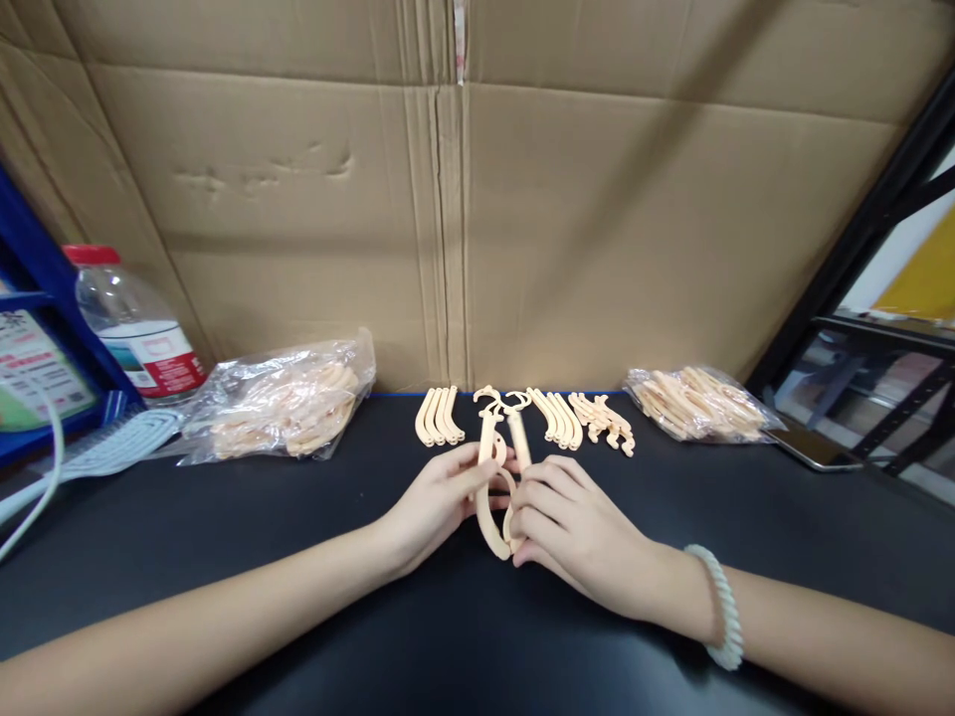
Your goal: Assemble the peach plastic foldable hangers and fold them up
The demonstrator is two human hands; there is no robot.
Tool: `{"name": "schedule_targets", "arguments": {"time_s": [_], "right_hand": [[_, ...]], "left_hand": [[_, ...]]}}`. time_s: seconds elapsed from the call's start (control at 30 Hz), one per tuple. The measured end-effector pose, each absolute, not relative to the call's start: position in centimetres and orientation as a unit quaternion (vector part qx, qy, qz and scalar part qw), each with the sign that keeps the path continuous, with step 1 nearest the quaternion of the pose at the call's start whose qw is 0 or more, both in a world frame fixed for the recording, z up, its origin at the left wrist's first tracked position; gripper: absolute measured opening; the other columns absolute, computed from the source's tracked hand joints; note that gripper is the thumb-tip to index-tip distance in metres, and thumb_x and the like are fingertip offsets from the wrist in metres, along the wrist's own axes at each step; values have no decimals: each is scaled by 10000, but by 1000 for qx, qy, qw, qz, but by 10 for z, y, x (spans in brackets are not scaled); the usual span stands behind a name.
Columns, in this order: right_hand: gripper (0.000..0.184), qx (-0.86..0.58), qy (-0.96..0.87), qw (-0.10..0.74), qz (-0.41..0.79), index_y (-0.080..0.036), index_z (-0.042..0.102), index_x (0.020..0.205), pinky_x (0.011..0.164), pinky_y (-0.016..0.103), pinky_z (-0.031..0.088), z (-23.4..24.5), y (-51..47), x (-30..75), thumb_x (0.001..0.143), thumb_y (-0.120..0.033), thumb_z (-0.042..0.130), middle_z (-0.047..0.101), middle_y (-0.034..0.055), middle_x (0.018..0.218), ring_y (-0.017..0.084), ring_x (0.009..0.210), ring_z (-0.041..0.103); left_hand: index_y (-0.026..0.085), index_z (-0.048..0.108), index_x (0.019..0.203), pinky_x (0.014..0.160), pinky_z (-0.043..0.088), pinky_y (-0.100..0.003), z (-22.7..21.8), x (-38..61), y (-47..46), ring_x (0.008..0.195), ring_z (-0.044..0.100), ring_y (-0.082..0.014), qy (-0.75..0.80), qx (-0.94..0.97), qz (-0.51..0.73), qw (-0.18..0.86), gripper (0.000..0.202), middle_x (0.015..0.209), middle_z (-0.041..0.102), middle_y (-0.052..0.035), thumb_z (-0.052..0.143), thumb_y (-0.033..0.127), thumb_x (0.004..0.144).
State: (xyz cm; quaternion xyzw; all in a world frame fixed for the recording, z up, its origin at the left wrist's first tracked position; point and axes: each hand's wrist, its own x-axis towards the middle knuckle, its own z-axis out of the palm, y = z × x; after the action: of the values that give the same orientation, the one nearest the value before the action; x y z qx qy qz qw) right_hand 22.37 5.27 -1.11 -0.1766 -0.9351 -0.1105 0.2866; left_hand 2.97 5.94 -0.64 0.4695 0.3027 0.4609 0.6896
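Note:
Both my hands meet over the middle of a black table [463, 636]. My left hand [437, 502] and my right hand [571, 527] pinch a cream plastic hanger assembly [496, 467], two curved arms joined with hooks pointing away from me. The fingers of both hands are closed round its lower curved part. Behind it lie a small row of curved cream pieces [439, 416], a second row [556, 418] and a loose heap of small hook pieces [606, 423]. A pale bead bracelet [720, 607] is on my right wrist.
A clear bag of cream parts [280, 408] lies at the left, another bag [697, 401] at the right. A water bottle [138, 333] and a blue rack [37, 288] stand far left, with white cable [52, 467]. Cardboard [463, 209] walls the back; a black shelf frame [865, 239] is right.

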Motion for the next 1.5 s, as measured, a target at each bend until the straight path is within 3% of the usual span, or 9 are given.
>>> {"name": "schedule_targets", "arguments": {"time_s": [0.23,0.37,0.67,0.83,0.97,1.17,1.37,1.5], "right_hand": [[98,-241,-927,262,-119,-181,527,844,901,414,409,-18,55,224,920,-216,577,608,41,868,202,873,545],[141,-275,-923,257,-75,-185,482,832,800,373,426,-20,56,225,895,-177,608,585,11,815,178,744,528],[130,-344,-904,234,-100,-175,488,836,715,341,368,-25,57,225,944,-112,456,577,18,798,180,701,516],[251,-322,-904,231,-157,-168,510,790,701,337,328,-23,57,222,934,-46,344,558,25,732,176,656,478],[335,-276,-909,253,-182,-172,520,751,723,326,322,-17,52,222,920,-5,284,539,17,687,164,626,443],[350,-179,-917,274,-227,-164,557,758,747,317,327,-11,61,231,983,-76,305,585,26,711,154,658,480],[202,-229,-930,271,-101,-155,516,1135,849,351,391,-16,99,255,986,-122,384,631,38,882,151,783,556],[287,-236,-932,254,-106,-177,534,977,974,452,357,-10,115,261,901,21,341,597,37,871,187,905,546]], "left_hand": [[139,612,1047,801,543,-387,-16,29,56,861,688,-246,352,519,487,608,326,995,719,-113,654,407,867],[141,616,1063,820,548,-376,-10,29,54,935,687,-262,351,494,521,601,310,1035,721,-128,661,378,868],[159,620,1074,863,538,-379,-6,31,51,917,689,-237,336,494,532,601,309,1069,722,-119,673,377,862],[143,625,1086,855,547,-402,-6,31,50,916,703,-264,346,494,525,600,339,1080,720,-135,670,392,861],[114,642,1056,786,571,-400,-6,30,51,836,719,-262,350,483,510,619,342,989,740,-146,678,388,854],[100,642,932,729,590,-379,-5,29,55,727,725,-239,370,409,530,644,211,805,748,-113,650,305,879],[106,633,936,746,587,-396,-5,30,55,725,723,-241,354,422,531,644,260,790,741,-97,672,351,860],[100,627,928,748,585,-392,-5,29,54,723,719,-234,354,419,528,649,245,810,740,-109,651,338,875]]}}
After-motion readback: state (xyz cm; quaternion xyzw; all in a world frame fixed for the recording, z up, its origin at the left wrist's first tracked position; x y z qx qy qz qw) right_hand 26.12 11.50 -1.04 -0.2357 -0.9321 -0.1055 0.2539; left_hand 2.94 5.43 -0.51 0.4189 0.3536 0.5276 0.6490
